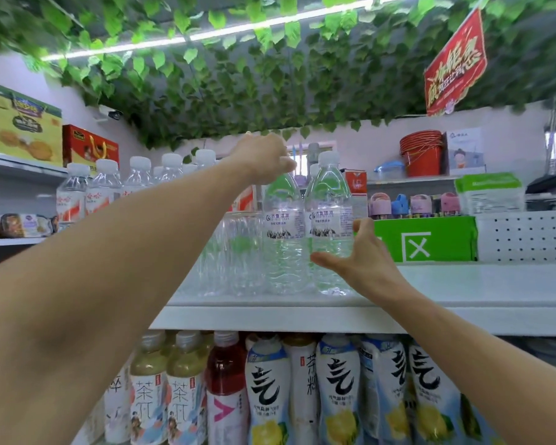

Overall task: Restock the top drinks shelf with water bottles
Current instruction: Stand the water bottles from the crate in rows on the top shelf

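Left hand (pixel 260 157) reaching up, fingers grasping a water bottle (pixel 284 232) top, right hand (pixel 355 252) fingers released beside second bottle (pixel 329 226)

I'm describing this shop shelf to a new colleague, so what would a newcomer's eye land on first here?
Two bare arms reach up at centre: the left hand grips the top of one clear plastic water bottle, while the right hand touches the side of its white-capped neighbour, both on the white top shelf. Green artificial leaves fill the ceiling, with a red hanging sign at upper right.
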Demonstrator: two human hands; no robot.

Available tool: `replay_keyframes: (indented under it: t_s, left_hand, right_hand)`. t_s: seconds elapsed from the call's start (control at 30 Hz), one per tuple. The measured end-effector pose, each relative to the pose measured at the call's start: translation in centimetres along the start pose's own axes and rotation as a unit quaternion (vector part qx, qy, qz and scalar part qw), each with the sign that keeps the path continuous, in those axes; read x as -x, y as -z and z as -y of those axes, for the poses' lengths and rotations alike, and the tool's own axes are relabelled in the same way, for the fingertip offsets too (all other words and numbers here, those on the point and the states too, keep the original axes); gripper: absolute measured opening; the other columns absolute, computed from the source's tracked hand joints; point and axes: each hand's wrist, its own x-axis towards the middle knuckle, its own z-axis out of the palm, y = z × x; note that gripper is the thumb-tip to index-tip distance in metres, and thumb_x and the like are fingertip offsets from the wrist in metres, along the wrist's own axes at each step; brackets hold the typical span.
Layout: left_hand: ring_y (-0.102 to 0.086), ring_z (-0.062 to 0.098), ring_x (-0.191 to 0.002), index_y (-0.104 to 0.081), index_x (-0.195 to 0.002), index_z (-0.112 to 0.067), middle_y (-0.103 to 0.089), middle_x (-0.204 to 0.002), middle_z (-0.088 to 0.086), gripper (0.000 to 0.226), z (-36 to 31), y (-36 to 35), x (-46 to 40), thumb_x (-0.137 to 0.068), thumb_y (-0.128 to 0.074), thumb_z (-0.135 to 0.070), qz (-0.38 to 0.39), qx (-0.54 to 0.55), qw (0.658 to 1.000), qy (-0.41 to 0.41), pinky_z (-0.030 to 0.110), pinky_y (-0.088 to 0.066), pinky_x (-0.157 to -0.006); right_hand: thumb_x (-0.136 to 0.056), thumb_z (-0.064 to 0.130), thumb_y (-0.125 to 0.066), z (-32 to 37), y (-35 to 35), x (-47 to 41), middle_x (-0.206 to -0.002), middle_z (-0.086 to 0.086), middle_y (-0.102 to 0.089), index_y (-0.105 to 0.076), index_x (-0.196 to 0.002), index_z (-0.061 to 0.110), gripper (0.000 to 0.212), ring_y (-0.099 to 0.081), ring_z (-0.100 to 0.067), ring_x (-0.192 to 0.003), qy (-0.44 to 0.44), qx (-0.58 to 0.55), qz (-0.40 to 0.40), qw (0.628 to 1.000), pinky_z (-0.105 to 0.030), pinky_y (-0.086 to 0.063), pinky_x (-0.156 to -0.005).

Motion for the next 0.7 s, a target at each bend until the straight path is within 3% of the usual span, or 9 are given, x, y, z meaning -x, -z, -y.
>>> replay_keyframes:
  t_s: [0.07,0.2,0.3,0.4,0.5,0.57,0.7]
  left_hand:
    - [-0.051,0.020,-0.091,-0.058,-0.094,-0.020,-0.062,-0.094,0.004,0.022,0.2,0.2,0.0,-0.102,-0.049,-0.038,0.008,0.007,1.000,-0.011,0.041,-0.016,-0.119]
    - [-0.062,0.028,-0.101,-0.056,-0.091,-0.019,-0.066,-0.094,0.008,0.022,0.5,0.4,0.2,-0.103,-0.048,-0.036,0.014,0.030,0.999,-0.014,0.042,-0.008,-0.121]
    - [-0.063,0.028,-0.105,-0.059,-0.089,-0.015,-0.063,-0.092,0.005,0.026,0.8,0.3,0.4,-0.103,-0.049,-0.034,0.005,0.050,0.999,-0.014,0.041,-0.009,-0.121]
    - [-0.057,0.029,-0.114,-0.070,-0.098,0.002,-0.069,-0.110,0.008,0.042,0.8,-0.6,0.5,-0.103,-0.048,-0.033,-0.040,0.061,0.997,-0.013,0.041,-0.012,-0.119]
    - [-0.046,0.033,-0.127,-0.073,-0.106,-0.005,-0.068,-0.116,0.010,0.037,0.3,-1.8,0.6,-0.102,-0.049,-0.033,-0.097,0.077,0.992,0.004,0.041,-0.018,-0.116]
    - [-0.050,0.033,-0.123,-0.074,-0.106,-0.010,-0.071,-0.114,0.009,0.034,0.3,-2.4,0.6,-0.102,-0.049,-0.032,-0.127,0.074,0.989,0.004,0.040,-0.020,-0.115]
    - [-0.063,0.026,-0.097,-0.074,-0.101,-0.010,-0.074,-0.098,0.010,0.030,0.3,-3.1,1.1,-0.102,-0.049,-0.028,-0.178,0.070,0.981,-0.012,0.036,-0.013,-0.119]
  right_hand:
    - [-0.072,0.044,-0.085,0.0,0.0,-0.1,-0.135,-0.010,-0.054,-0.035,-0.136,0.008,0.089,-0.053,-0.025,-0.121,0.008,-0.009,0.002,1.000,-0.032,-0.040,-0.097]
    - [-0.074,0.041,-0.085,0.1,-0.2,-0.1,-0.136,-0.009,-0.054,-0.034,-0.138,0.008,0.088,-0.052,-0.020,-0.113,0.019,-0.018,0.006,1.000,-0.028,-0.037,-0.093]
    - [-0.074,0.041,-0.084,0.0,-0.1,-0.1,-0.139,-0.009,-0.052,-0.033,-0.140,0.008,0.090,-0.051,-0.019,-0.114,0.019,-0.023,0.008,1.000,-0.028,-0.036,-0.094]
    - [-0.074,0.042,-0.084,0.0,-0.1,0.0,-0.139,-0.008,-0.052,-0.033,-0.141,0.009,0.090,-0.049,-0.016,-0.112,0.017,-0.027,0.007,0.999,-0.028,-0.036,-0.095]
    - [-0.074,0.043,-0.084,0.0,-0.1,0.0,-0.140,-0.008,-0.052,-0.033,-0.141,0.009,0.090,-0.049,-0.018,-0.117,0.012,-0.032,0.007,0.999,-0.027,-0.034,-0.096]
    - [-0.074,0.043,-0.084,0.0,-0.1,0.0,-0.140,-0.008,-0.052,-0.034,-0.141,0.010,0.090,-0.050,-0.020,-0.121,0.008,-0.030,0.009,0.999,-0.027,-0.034,-0.096]
    - [-0.074,0.045,-0.084,0.0,-0.2,-0.1,-0.142,-0.009,-0.052,-0.033,-0.141,0.009,0.091,-0.050,-0.024,-0.126,-0.001,-0.026,0.013,1.000,-0.029,-0.035,-0.099]
